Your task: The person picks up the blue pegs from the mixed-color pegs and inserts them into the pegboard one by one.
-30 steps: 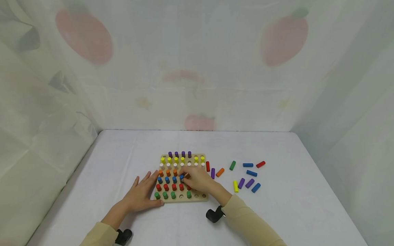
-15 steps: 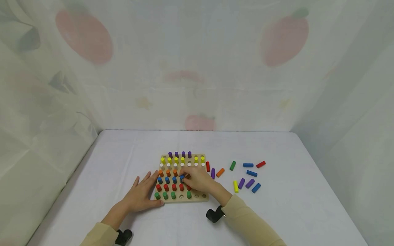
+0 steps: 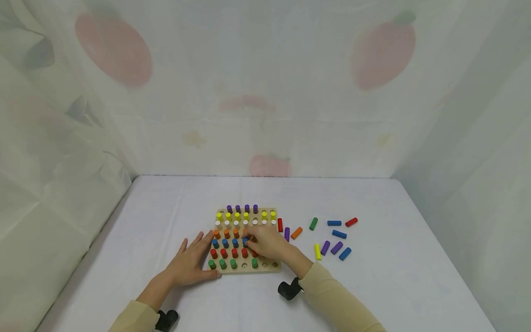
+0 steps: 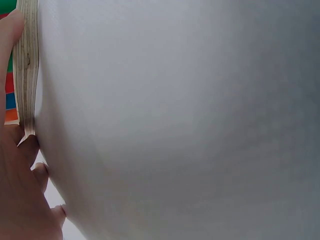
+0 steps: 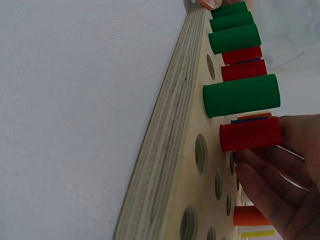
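A wooden pegboard (image 3: 259,270) holds rows of coloured pegs standing upright: green, red, blue, orange, white, yellow and purple. My left hand (image 3: 188,263) lies spread at its left side, fingertips against the edge and thumb at the front corner. In the left wrist view the thumb (image 4: 11,30) touches the plywood edge. Over the board, my right hand (image 3: 267,240) pinches a blue peg (image 3: 245,242) in the blue row between thumb and index finger. That hand covers the right part of the middle rows. The right wrist view shows its fingers (image 5: 270,185) behind a red peg (image 5: 250,134).
Loose pegs lie on the white cloth right of the board, among them an orange peg (image 3: 296,233), a green peg (image 3: 313,223), a yellow peg (image 3: 317,251) and several blue and purple ones. A patterned curtain (image 3: 265,92) hangs behind the table.
The blue peg at my right fingertips sits slightly lower, and the fingers have moved down a little with it. My left hand stays in place.
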`<state>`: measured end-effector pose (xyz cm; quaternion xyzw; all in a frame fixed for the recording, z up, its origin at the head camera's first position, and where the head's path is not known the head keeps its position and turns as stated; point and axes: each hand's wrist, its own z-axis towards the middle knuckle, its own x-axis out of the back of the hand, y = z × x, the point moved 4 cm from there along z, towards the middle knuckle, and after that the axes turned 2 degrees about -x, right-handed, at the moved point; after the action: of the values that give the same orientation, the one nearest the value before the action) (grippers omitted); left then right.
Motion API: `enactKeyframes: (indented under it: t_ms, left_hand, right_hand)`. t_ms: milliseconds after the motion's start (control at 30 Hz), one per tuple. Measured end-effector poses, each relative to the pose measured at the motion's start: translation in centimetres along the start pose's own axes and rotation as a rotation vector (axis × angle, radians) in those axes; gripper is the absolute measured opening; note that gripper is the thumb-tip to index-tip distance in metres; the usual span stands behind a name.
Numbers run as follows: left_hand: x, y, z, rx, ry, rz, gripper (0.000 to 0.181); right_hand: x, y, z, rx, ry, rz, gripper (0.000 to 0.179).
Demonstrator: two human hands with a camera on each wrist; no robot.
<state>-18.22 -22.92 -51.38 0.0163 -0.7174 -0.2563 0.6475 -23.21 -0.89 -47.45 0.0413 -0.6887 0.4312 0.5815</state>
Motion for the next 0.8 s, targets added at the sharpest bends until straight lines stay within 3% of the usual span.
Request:
enactKeyframes:
  t_ms: [433, 800]
  left_hand:
    - [0.2, 0.1, -0.1, -0.005, 0.005, 0.002, 0.114]
    - [0.0, 0.0, 0.0, 0.005, -0.007, 0.003, 0.115]
  right_hand:
    - [0.4, -0.3, -0.3, 0.038, -0.003, 0.024, 0.018]
    - [1.8, -0.1, -1.0, 0.051, 0.098, 0.008, 0.016]
